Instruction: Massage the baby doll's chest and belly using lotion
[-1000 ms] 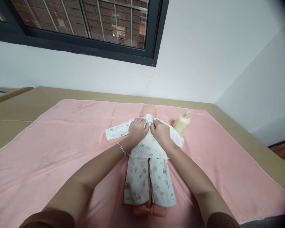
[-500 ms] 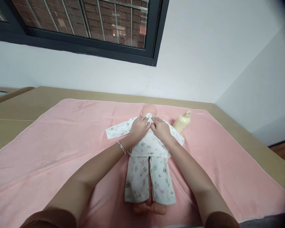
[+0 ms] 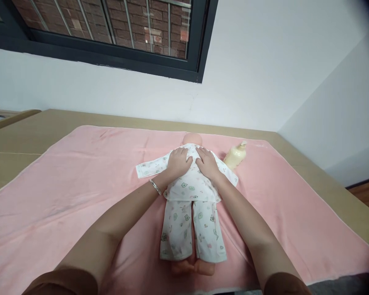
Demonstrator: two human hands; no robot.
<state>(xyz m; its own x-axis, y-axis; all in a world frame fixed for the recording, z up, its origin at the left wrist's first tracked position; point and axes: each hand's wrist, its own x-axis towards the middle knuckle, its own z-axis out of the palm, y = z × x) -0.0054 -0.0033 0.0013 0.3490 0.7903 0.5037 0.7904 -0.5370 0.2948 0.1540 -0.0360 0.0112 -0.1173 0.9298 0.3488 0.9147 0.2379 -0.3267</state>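
A baby doll [image 3: 192,139] lies stretched out on a pink blanket [image 3: 89,184], head toward the wall and bare feet toward me. It wears a white printed top [image 3: 190,188] and matching trousers [image 3: 178,229]. My left hand [image 3: 178,162], with a silver bangle on the wrist, rests flat on the left side of the doll's upper body. On the right side lies my right hand [image 3: 208,164], its fingers also stretched out over the cloth. A gap separates the two hands. The doll's face does not show.
A cream-coloured bottle [image 3: 235,155] lies on the blanket just right of the doll's shoulder. Under the blanket is a wooden surface [image 3: 64,116] that meets a white wall [image 3: 240,82]. A dark-framed window [image 3: 172,67] with bars is above.
My hands have moved apart from the middle of the doll's collar, and the fingers now lie flatter on the top. The bunched cloth at the neck has been smoothed.
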